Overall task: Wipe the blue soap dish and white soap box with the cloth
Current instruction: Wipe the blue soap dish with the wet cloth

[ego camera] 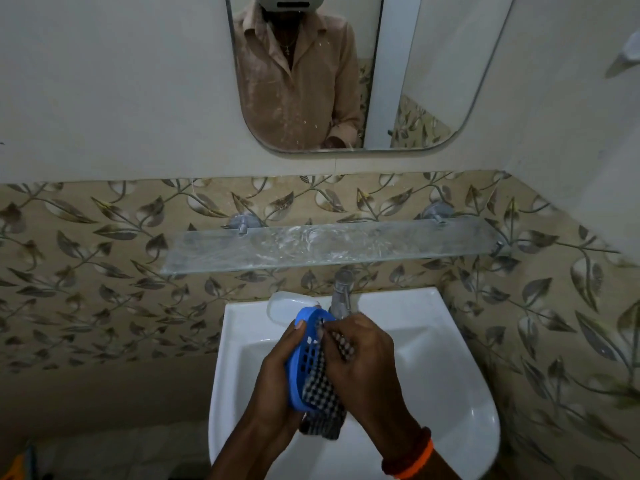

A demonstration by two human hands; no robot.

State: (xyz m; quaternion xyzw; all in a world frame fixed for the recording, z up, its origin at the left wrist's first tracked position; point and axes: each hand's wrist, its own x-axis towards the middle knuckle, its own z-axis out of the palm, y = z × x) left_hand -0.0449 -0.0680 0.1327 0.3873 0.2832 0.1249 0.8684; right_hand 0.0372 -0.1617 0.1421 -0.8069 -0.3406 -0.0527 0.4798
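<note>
both hands meet over the sink (242,341): left hand (277,379) grips the dish (304,355), right hand (360,351) presses the cloth (323,393) into it. wiping underway; the box (287,306) on the rim probably comes next.

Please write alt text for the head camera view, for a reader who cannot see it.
Over a white sink, the left hand holds a blue soap dish while the right hand presses a checked cloth into it. A white soap box sits on the sink's back rim beside the tap, below a glass shelf and mirror.
</note>
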